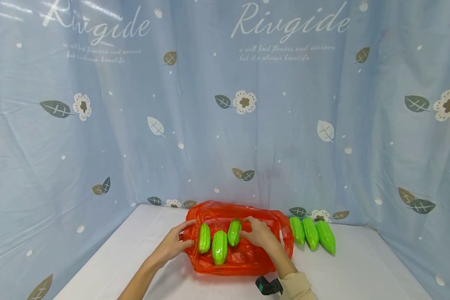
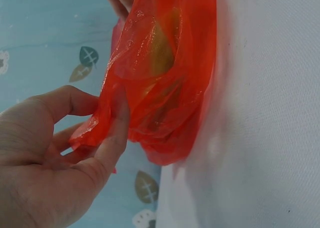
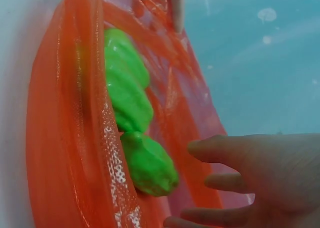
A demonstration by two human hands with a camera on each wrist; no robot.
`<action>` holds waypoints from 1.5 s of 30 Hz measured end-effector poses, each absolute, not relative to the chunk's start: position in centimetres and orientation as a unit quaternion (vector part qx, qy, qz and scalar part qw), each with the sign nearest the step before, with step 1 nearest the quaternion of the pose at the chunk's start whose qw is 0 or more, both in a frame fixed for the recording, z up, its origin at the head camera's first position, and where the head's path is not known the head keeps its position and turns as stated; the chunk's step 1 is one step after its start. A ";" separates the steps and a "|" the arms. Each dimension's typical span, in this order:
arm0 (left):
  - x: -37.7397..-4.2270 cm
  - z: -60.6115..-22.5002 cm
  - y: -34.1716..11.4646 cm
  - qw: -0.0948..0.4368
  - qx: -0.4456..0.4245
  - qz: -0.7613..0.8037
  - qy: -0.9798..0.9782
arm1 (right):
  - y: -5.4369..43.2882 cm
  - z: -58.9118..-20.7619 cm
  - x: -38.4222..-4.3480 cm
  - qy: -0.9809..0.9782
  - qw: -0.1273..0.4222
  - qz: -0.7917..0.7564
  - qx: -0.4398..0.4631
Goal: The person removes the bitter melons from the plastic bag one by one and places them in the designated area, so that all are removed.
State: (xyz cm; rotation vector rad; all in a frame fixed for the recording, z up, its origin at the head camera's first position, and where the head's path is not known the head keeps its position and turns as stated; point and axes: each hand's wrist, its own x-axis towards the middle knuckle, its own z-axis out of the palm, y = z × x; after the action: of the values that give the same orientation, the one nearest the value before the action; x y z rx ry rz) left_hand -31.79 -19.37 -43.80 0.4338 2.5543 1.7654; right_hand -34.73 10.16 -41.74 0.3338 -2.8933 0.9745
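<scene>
At lower centre of the head view, the left hand (image 1: 172, 246) loosely pinches the edge of a thin, translucent red plastic bag (image 1: 243, 270); the right hand (image 1: 261, 234), fingers spread, holds nothing beside three glossy green ridged oblong fruits (image 1: 219, 248) inside. Should the pinch slip, the limp rim might fold inward; dragging the bag rightward could scatter three matching pointed green fruits (image 1: 310, 234) at its right edge.

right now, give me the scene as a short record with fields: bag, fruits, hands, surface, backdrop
bag: red plastic bag, mouth open
fruits inside: three green ridged fruits
fruits outside: three similar fruits, side by side, right of the bag
left hand: pinches the bag's left edge
right hand: near the rightmost inside fruit, holding nothing
surface: white tabletop
backdrop: blue curtain, leaf and flower prints
</scene>
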 end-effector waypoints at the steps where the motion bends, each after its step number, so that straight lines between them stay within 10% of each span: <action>1: -31.8 -43.8 -19.4 0.005 0.139 0.564 0.814 | 10.1 -41.8 -34.9 -0.941 0.032 0.319 0.110; 45: -32.0 -44.0 -19.3 0.009 0.141 0.570 0.809 | 6.6 -43.8 -37.5 -0.925 0.002 0.367 0.103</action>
State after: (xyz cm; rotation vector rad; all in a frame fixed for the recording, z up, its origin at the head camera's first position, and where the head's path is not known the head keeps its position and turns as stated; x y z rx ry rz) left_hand -31.98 -19.28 -44.02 0.4412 2.5286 1.7806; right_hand -37.46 6.57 -43.76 0.3240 -2.9015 1.1512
